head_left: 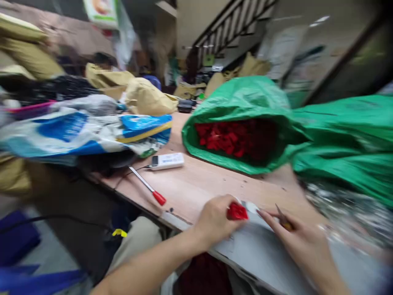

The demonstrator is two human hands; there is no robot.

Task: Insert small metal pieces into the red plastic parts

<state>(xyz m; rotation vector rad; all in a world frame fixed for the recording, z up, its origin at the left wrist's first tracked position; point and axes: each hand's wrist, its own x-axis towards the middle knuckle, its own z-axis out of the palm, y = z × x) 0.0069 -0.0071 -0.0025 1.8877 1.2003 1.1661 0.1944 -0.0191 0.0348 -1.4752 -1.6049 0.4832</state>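
My left hand is closed around a shiny red piece, held just above the near edge of the table. To its right, my right hand is closed on a small pointed tool with a dark tip and a yellowish part; its exact kind is blurred. The right fingertips reach toward a small whitish thing beside the red piece. Whether they touch it, I cannot tell. Beyond both hands, an open green sack lies on its side with many red pieces inside.
A white power strip-like box with a cable and a red-handled tool lie on the table. Blue-white sacks are at left, another green sack and clear plastic at right. A person is behind.
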